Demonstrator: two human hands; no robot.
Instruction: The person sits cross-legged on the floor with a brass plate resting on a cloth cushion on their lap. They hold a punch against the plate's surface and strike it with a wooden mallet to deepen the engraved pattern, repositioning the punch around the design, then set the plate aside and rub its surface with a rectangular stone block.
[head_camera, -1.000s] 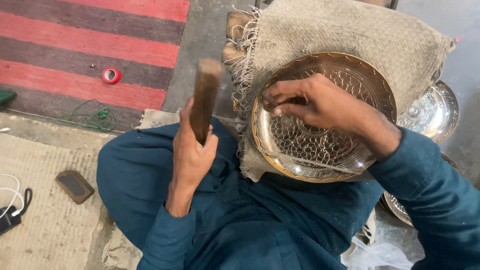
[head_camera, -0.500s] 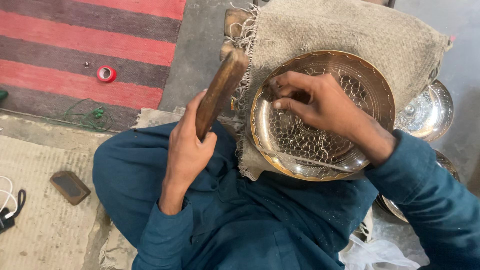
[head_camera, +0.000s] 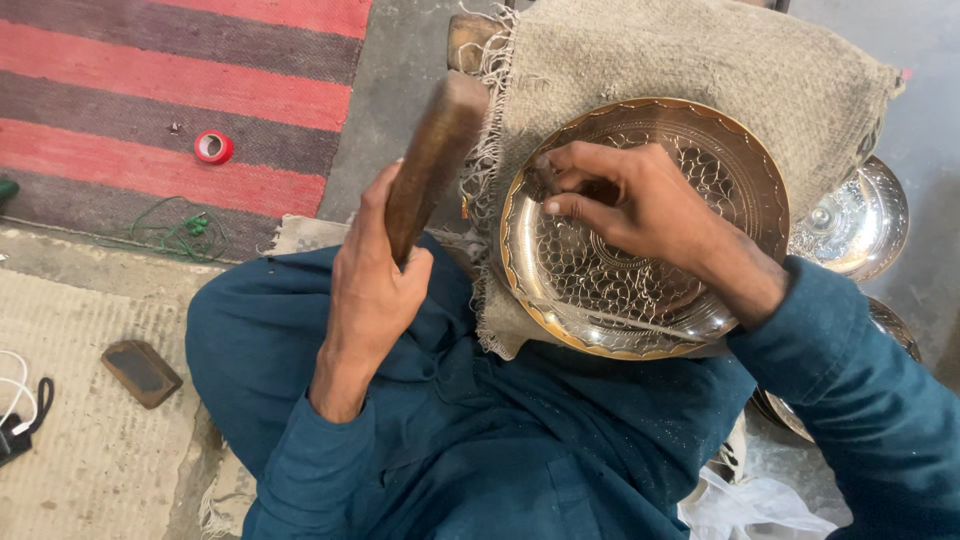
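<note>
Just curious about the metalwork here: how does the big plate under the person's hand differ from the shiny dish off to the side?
The engraved plate is golden-rimmed, covered in a netlike pattern, and rests on burlap under the right hand. The silvery dish looks smaller, smoother, half hidden behind the burlap, and untouched. Both are round, shiny metal.

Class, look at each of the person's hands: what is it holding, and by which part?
Left hand grips a wooden mallet by its lower end. Right hand pinches a small tool, mostly hidden, against the brass plate.
</note>
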